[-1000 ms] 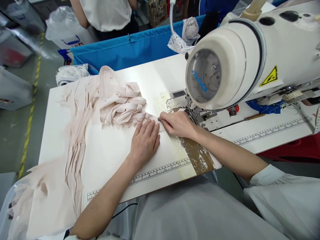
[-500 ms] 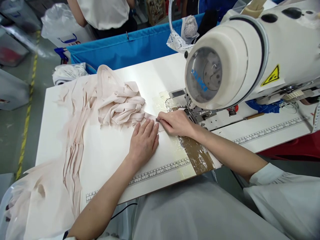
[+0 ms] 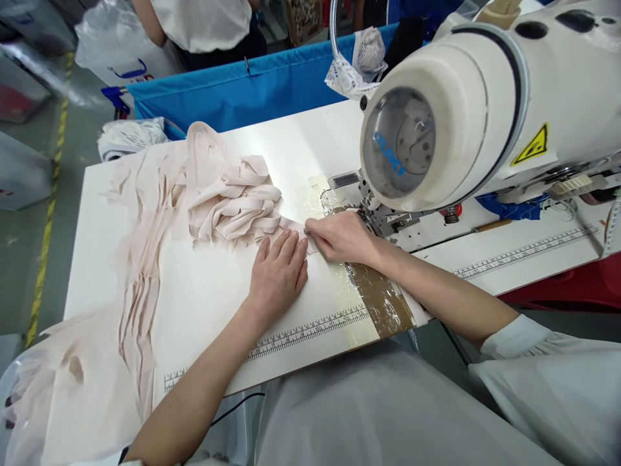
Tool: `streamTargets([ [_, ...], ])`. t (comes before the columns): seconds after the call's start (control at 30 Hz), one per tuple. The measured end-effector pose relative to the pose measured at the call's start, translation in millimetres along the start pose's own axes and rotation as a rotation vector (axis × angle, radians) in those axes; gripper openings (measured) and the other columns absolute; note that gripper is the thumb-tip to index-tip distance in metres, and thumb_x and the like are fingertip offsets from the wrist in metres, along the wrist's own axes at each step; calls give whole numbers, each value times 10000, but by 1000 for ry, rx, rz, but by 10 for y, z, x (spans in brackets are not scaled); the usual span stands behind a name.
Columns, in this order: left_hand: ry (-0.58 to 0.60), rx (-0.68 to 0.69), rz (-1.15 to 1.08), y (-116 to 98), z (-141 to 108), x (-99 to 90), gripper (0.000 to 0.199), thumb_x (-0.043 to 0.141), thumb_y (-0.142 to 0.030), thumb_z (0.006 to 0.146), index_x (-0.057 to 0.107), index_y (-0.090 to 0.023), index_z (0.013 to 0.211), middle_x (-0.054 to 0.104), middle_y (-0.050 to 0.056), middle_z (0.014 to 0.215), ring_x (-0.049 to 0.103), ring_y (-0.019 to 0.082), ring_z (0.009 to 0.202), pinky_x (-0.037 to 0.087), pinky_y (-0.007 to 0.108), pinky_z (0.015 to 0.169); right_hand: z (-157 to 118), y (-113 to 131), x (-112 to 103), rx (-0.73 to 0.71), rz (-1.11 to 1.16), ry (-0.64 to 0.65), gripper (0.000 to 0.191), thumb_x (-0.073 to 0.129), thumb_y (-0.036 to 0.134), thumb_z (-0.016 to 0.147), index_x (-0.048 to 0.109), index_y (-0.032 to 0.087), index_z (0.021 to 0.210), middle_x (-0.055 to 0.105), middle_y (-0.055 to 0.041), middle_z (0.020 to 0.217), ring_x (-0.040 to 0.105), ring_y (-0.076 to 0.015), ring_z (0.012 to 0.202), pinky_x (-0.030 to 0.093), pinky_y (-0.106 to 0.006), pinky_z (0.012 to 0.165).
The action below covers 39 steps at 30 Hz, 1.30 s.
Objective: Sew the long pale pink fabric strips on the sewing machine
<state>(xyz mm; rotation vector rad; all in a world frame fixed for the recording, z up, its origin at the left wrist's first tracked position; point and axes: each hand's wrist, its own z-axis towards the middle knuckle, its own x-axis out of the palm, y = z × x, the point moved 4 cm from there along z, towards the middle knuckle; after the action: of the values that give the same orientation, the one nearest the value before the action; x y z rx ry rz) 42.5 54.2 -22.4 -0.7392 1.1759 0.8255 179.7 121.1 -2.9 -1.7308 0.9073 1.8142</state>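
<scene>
My left hand lies flat on the white table, fingers stretched out over the edge of a pale pink fabric strip. Right beside its fingertips, my right hand is closed in a pinch. A small dark metal piece pokes out between thumb and forefinger; most of it is hidden, so its kind is unclear. The strip runs from a loose heap of pale pink fabric strips towards the sewing machine, whose needle area is partly hidden behind my right hand.
More pale pink fabric trails over the table's left side into a clear bin. A printed ruler runs along the front edge. Behind the table hangs a blue cloth trough; a person stands beyond it.
The view has shifted slightly. Both hands keep nearly the same place and pose on the fabric strip.
</scene>
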Motion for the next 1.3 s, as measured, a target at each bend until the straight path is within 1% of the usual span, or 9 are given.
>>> streamTargets([
  [0.17,17,6,-18,12,12,-2,400,389,-257,973,556,-156,1322,573,142,1373,494,291,1315,366,514,1078,-140,-73,-92,-5,-17,78,224,370,191,900,591,175,927,653,-41,661,498,-151,535,210,-278,512],
  [0.3,66,44,-19,79,99,-10,408,374,-282,972,541,-142,1317,551,153,1393,466,298,1337,388,515,1053,-163,-116,-77,37,14,63,221,379,217,913,594,171,930,635,-39,644,483,-147,516,210,-271,503],
  [0.4,120,75,3,125,182,-18,420,384,-328,972,527,-157,1329,535,165,1402,464,310,1335,425,504,1010,-153,-168,-13,89,124,-10,246,360,247,935,592,166,948,640,-35,662,493,-139,516,235,-258,507],
  [0.53,122,93,71,114,231,-34,426,359,-367,987,535,-188,1331,526,183,1399,467,337,1326,449,508,952,-179,-236,28,127,346,-193,274,339,265,957,584,154,1010,678,-52,775,574,-145,630,315,-240,553],
  [0.63,100,74,72,81,221,-38,415,357,-353,990,549,-183,1316,522,183,1402,465,337,1325,442,503,956,-213,-247,25,147,373,-284,291,338,273,960,585,148,1048,691,-66,829,599,-155,685,328,-244,564],
  [0.73,76,74,35,44,206,-34,405,363,-320,989,555,-152,1303,524,165,1408,461,319,1326,403,508,1023,-232,-221,20,131,348,-306,314,331,275,963,594,143,1071,693,-67,825,601,-157,690,336,-250,571],
  [0.9,41,81,-24,0,205,5,413,351,-295,993,542,-108,1308,562,137,1377,486,269,1305,300,495,1140,-234,-199,38,92,296,-263,326,319,278,982,608,152,1065,701,-71,872,592,-150,680,347,-261,596],
  [1.07,23,65,-31,-16,205,34,419,366,-318,992,526,-149,1340,576,125,1363,491,273,1297,312,507,1131,-201,-194,64,96,219,-192,321,331,275,978,626,162,1035,704,-62,839,568,-146,627,317,-264,583],
  [1.3,17,71,-31,-40,191,54,431,372,-310,985,533,-133,1343,556,156,1378,483,298,1303,333,511,1115,-163,-134,40,116,127,-152,291,358,259,959,629,167,1012,703,-49,776,570,-149,606,271,-260,550],
])
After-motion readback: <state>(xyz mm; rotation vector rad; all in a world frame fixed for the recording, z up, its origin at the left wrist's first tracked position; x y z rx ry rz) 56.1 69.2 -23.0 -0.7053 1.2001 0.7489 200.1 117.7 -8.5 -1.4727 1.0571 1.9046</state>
